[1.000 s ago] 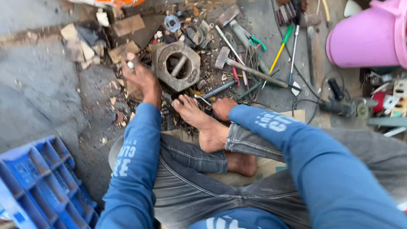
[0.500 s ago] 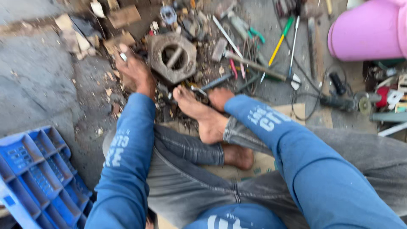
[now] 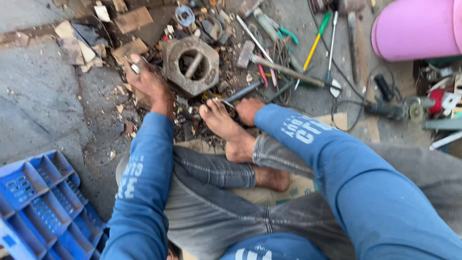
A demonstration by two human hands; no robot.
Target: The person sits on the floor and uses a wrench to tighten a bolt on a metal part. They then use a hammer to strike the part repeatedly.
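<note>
Two hands reach out over a littered concrete floor, past the person's folded legs and bare foot (image 3: 226, 127). Nearest, the right hand (image 3: 249, 110) lies low just beside the toes, its fingers curled under and partly hidden; a dark metal rod (image 3: 243, 91) runs out from beneath the fingertips, but whether the fingers grip it or only rest on it cannot be told. Further out, the left hand (image 3: 147, 82) is stretched forward with its fingers loosely spread and pressed down among scraps of wood, one fingertip pinning a small pale piece (image 3: 135, 68) against the ground. Just beside those fingers, on their right, sits a heavy rusted hexagonal nut (image 3: 191, 65) with a short bar lying across its hole; the hand is close to it but not touching. Beyond the right hand's fingers lie a long-handled hammer (image 3: 284, 70), a yellow-handled screwdriver (image 3: 315, 41) and green-handled pliers (image 3: 284, 31). Farthest off, well away from both hands, a pink tub (image 3: 414, 29) stands at the upper right. Back at the near left of the left arm rests a blue plastic crate (image 3: 43, 207).
</note>
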